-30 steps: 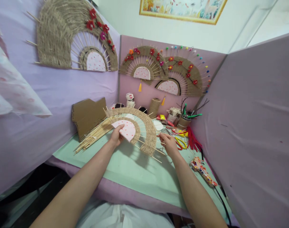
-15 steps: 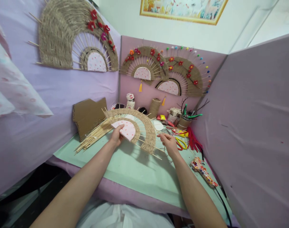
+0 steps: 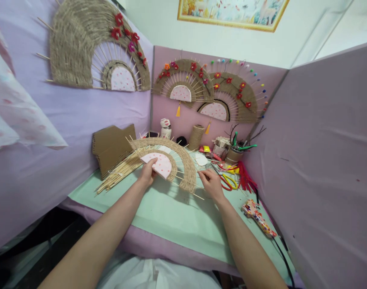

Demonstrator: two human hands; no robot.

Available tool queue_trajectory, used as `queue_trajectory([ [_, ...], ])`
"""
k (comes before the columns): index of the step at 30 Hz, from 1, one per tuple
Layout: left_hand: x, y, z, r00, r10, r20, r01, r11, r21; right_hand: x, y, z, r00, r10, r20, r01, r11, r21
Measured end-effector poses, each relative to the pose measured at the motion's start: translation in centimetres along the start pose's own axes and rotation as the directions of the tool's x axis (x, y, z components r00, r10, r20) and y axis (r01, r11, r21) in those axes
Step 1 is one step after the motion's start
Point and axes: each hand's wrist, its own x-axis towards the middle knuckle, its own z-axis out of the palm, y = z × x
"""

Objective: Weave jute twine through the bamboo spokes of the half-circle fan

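Observation:
My left hand (image 3: 147,172) grips a half-round woven fan (image 3: 188,170) by its flat, pink-dotted white centre (image 3: 161,163), thumb on top and the other fingers underneath. Thin wooden sticks radiate from the centre through two bands of woven twine, their tips poking past the outer band. The fan is tilted and held above the table. Just off its right end, my right hand (image 3: 212,182) is closed in a pinch on a thin strand of twine, hardly visible against the table.
A bundle of sticks (image 3: 117,173) and brown cardboard (image 3: 113,144) lie left. Behind stand a twine spool (image 3: 196,137) and a pot (image 3: 234,154) of tools and twigs. Scissors (image 3: 230,181), red pipe cleaners (image 3: 246,178) and a patterned glue gun (image 3: 258,216) lie right. Finished fans (image 3: 72,52) hang on the partitions.
The fan has shifted slightly left and its tilt has changed a little. My right hand has moved slightly left, still pinched. The left hand keeps its grip.

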Motion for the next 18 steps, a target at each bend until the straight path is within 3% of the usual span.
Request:
queue_trajectory([
  [18, 0.08, 0.31, 0.01, 0.998, -0.049, -0.041, 0.048, 0.998, -0.037, -0.1, -0.6, -0.62, 0.999, -0.034, 0.015, 0.032, 0.991, 0.129],
])
